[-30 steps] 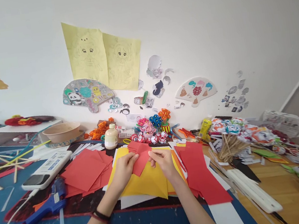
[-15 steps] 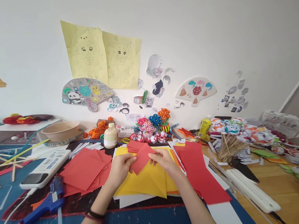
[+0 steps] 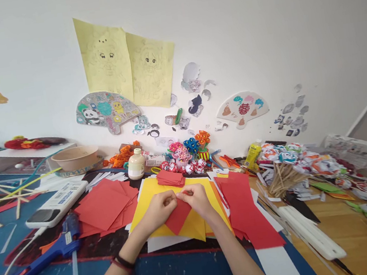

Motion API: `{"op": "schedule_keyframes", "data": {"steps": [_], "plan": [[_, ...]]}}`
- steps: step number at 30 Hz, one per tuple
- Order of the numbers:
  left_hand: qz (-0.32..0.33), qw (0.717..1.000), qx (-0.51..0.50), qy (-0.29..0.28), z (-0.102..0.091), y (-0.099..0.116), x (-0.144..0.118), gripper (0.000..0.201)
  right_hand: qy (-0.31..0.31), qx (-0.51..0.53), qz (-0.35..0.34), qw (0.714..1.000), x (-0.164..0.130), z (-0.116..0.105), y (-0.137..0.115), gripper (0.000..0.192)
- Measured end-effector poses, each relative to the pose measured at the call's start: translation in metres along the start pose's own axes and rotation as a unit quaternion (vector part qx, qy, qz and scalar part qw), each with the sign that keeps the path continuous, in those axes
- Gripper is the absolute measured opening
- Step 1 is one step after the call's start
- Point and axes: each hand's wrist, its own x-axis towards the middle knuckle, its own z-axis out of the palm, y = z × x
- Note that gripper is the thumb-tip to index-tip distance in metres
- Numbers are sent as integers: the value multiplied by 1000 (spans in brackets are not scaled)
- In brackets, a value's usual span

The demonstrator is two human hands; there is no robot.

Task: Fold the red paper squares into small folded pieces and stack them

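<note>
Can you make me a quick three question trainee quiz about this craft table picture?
1. True or false: both hands pinch the red paper piece.
2. What lies under that piece? A) yellow paper sheets B) a towel C) a plate
3. Which side of the left hand is the blue glue gun on?

Key: 1 true; 2 A; 3 left. The right hand holds the same piece.

Home craft corner, paper sheets (image 3: 104,207) everywhere, glue gun (image 3: 46,259), drawings (image 3: 127,63) taped up (cartoon faces)
</note>
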Motion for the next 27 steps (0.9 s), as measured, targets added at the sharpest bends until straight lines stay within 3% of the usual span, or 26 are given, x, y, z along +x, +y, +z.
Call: {"op": "schedule_keyframes", "data": {"steps": [5, 7, 14, 17, 20, 22, 24, 27], "plan": [[-17, 1000, 19, 2, -18, 1, 1, 13, 195, 74, 34, 977, 6, -34, 11, 32], [-28, 998, 25, 43, -22, 1, 2, 18, 211, 118, 48, 969, 7, -40, 13, 34], [-55, 992, -24, 115, -3, -2, 3, 38, 59, 127, 48, 989, 4, -16, 8, 34], [-74, 984, -32, 160, -3, -8, 3, 37, -77, 117, 58, 988, 0, -16, 6, 29], [-93, 985, -65, 127, -5, -13, 5, 38, -209, 110, 68, 969, -3, -14, 3, 26], [-91, 987, -85, 101, -5, -15, 6, 40, -209, 105, 45, 971, -3, -7, 0, 23], [-81, 988, -92, 97, -5, -15, 6, 42, -158, 96, 12, 983, -3, 1, -1, 21], [-87, 982, -79, 148, -15, -19, 5, 41, -128, 105, 11, 986, -1, 9, 1, 18]]}}
